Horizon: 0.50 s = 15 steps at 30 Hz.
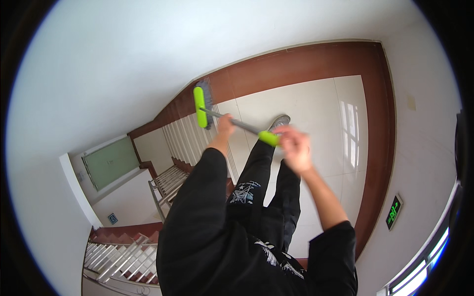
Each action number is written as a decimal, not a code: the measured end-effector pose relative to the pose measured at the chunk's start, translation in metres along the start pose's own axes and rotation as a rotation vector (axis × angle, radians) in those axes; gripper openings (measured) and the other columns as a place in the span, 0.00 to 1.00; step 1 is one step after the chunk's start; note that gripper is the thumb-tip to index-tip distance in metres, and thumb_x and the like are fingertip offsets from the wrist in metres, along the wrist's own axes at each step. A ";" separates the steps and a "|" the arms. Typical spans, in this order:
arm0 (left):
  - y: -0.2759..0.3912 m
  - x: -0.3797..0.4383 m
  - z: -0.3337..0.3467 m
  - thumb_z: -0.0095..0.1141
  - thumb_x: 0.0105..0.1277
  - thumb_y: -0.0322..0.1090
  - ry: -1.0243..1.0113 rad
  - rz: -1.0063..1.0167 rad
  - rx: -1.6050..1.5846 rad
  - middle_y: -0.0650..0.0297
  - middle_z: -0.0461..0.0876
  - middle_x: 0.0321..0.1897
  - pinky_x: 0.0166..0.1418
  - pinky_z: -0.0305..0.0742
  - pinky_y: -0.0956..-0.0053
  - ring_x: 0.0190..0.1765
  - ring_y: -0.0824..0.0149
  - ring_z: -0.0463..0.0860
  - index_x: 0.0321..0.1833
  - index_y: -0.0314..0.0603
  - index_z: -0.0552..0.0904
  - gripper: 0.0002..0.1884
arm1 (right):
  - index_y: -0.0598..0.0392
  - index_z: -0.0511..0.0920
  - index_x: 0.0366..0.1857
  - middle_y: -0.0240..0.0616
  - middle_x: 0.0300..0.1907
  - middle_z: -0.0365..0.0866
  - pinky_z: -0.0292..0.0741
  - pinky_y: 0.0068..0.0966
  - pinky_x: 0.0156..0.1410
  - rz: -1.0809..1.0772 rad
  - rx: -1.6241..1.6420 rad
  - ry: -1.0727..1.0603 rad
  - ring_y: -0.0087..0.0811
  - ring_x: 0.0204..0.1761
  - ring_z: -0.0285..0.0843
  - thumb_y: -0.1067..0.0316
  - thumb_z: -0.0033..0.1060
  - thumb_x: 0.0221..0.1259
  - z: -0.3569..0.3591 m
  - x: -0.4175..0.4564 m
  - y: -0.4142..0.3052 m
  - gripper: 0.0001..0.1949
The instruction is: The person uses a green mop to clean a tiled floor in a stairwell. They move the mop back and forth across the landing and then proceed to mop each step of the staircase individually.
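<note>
A flat mop with a green head plate (200, 107) and a grey fringed pad (208, 101) lies across the view, its head over the landing's edge at the top of the stairs. My left hand (226, 125) is closed around the grey pole (246, 127), fairly near the head. At the pole's other end is a green grip (269, 138). Beside that end is my right hand (295, 147), blurred, with its fingers bent; whether it grasps the grip cannot be made out.
Stairs (185, 138) lead down on the left, beside a metal railing (159, 199). White walls (296, 22) border the landing of pale tiles (307, 100) with a red-brown border (326, 59). A lit exit sign (394, 212) hangs on the right wall, near a window (411, 279).
</note>
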<state>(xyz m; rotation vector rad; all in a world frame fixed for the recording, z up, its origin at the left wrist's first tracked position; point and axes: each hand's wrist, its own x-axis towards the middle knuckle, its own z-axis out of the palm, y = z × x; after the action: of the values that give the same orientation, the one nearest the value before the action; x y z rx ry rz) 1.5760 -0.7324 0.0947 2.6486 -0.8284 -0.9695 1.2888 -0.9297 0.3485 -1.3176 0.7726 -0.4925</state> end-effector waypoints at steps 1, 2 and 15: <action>-0.006 -0.012 -0.010 0.72 0.56 0.48 0.008 -0.046 0.068 0.61 0.82 0.36 0.55 0.74 0.57 0.54 0.51 0.78 0.33 0.47 0.79 0.16 | 0.59 0.83 0.39 0.34 0.21 0.73 0.74 0.24 0.35 -0.157 -0.047 -0.105 0.26 0.26 0.73 0.79 0.49 0.60 0.002 -0.007 -0.005 0.10; -0.005 -0.031 -0.017 0.72 0.55 0.46 0.057 -0.057 0.121 0.61 0.82 0.36 0.55 0.74 0.58 0.53 0.51 0.78 0.33 0.47 0.78 0.16 | 0.58 0.82 0.40 0.37 0.24 0.75 0.75 0.27 0.35 -0.318 -0.039 -0.198 0.31 0.26 0.74 0.81 0.51 0.58 0.002 -0.019 -0.013 0.11; 0.064 -0.359 0.120 0.69 0.54 0.42 0.460 0.175 -0.175 0.60 0.77 0.41 0.58 0.65 0.52 0.56 0.52 0.73 0.33 0.48 0.77 0.13 | 0.30 0.59 0.74 0.45 0.51 0.77 0.81 0.42 0.35 0.099 -1.352 -1.354 0.48 0.35 0.84 0.70 0.56 0.60 -0.111 -0.259 -0.138 0.37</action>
<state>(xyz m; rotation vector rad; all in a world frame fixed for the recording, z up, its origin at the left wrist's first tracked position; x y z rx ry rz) 1.2449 -0.5804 0.2171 2.4495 -0.8014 -0.3471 1.0492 -0.8471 0.5327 -2.3026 -0.1361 1.1967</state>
